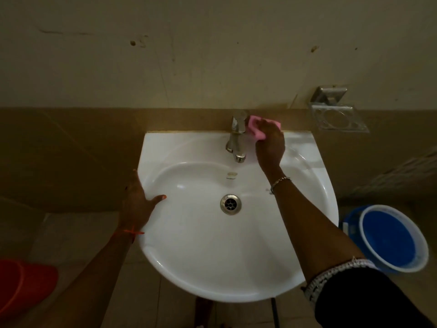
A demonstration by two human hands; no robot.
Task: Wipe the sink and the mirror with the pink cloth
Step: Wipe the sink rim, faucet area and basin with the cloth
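A white wall-hung sink [196, 245] fills the middle of the view, with a metal drain [230, 204] in its bowl and a chrome tap [237, 138] at its back. My right hand [270, 146] is shut on the pink cloth [255, 129], pressing it against the sink's back ledge just right of the tap. My left hand [138, 202] rests on the sink's left rim, fingers spread, thumb inside the bowl. No mirror is in view.
A metal soap dish [338, 117] is fixed to the wall at the right of the sink. A blue bucket [392, 240] stands on the floor at the right, a red plastic vessel [26, 287] at the lower left. Brown tiles back the sink.
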